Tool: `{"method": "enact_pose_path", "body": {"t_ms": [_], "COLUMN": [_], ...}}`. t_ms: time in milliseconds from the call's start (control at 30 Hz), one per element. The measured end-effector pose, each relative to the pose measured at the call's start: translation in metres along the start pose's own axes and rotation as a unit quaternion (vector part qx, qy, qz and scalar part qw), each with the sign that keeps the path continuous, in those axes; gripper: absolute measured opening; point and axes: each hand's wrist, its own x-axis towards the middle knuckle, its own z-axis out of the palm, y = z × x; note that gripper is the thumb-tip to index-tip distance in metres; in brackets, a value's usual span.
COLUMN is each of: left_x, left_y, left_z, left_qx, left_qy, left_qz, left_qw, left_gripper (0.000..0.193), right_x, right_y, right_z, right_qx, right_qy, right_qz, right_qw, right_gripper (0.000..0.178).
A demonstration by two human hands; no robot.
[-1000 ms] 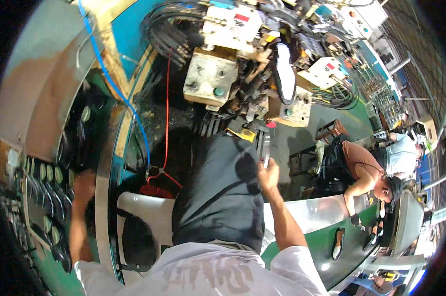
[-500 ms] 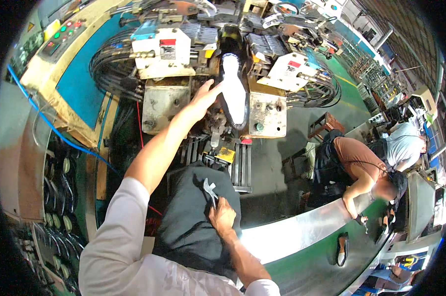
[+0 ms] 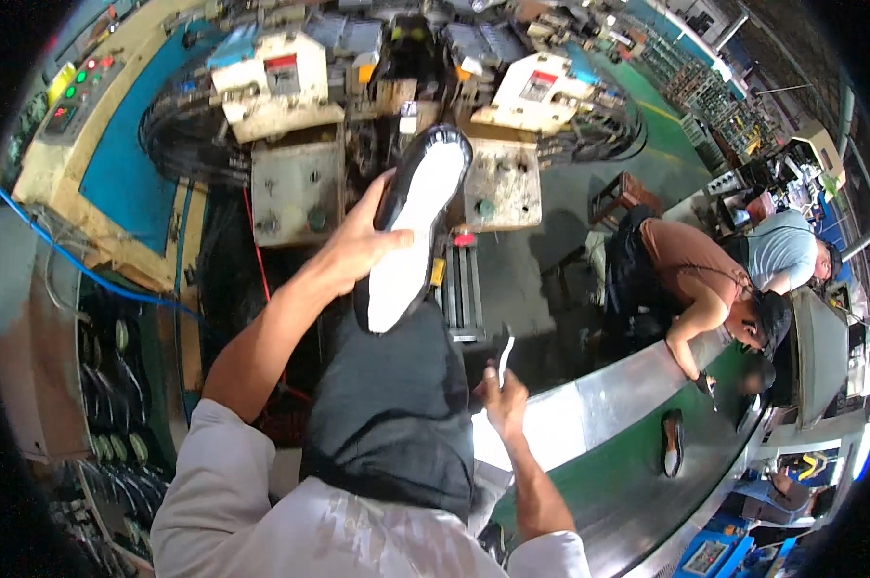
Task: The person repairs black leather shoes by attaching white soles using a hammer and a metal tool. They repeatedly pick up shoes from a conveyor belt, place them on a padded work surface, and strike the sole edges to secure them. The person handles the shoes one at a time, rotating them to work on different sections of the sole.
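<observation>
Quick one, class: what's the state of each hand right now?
Left hand: closed on a white-soled shoe.
Right hand: closed around a metal tool.

From here, the shoe (image 3: 423, 207) looks glossy along its sides. The trousers (image 3: 387, 414) are matt cloth, the ledge (image 3: 603, 400) smooth, shiny metal, the box (image 3: 290, 183) worn, blotchy metal.

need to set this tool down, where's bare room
Bare: the metal ledge beside your right hand, and the green belt between that ledge and the lone shoe. Crowded: the machine beyond your left hand, and the far left, lined with dark shoes.
</observation>
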Motion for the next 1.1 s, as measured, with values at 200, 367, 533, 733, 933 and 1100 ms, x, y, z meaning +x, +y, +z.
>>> {"method": "enact_pose_path", "body": {"t_ms": [200,367,533,733,933,1100], "left_x": [-0.142,-0.187,-0.171,-0.166,-0.17,-0.165], "left_y": [-0.115,-0.18,-0.175,-0.169,-0.185,-0.182], "left_z": [0.023,0.033,0.032,0.038,0.03,0.029], "left_qx": [-0.014,0.1,0.166,0.259,0.201,0.132], "left_qy": [0.041,0.047,0.012,-0.002,-0.008,-0.031], "left_qz": [-0.215,-0.29,-0.321,-0.334,-0.294,-0.339], "left_qw": [0.976,0.951,0.932,0.906,0.934,0.931], "left_gripper": [0.1,0.103,0.104,0.105,0.105,0.107], "right_x": [-0.01,0.0,0.03,0.052,0.051,0.053], "right_y": [-0.025,-0.045,-0.078,-0.076,-0.014,-0.039], "right_z": [-0.045,-0.015,0.007,0.023,0.041,0.017], "right_qx": [-0.035,-0.086,-0.151,-0.242,-0.184,-0.23], "right_qy": [-0.231,-0.332,-0.372,-0.345,-0.284,-0.351], "right_qz": [-0.005,-0.028,-0.037,-0.148,-0.21,-0.088], "right_qw": [0.972,0.939,0.915,0.895,0.917,0.903], "right_gripper": [0.042,0.037,0.034,0.029,0.034,0.037]}}
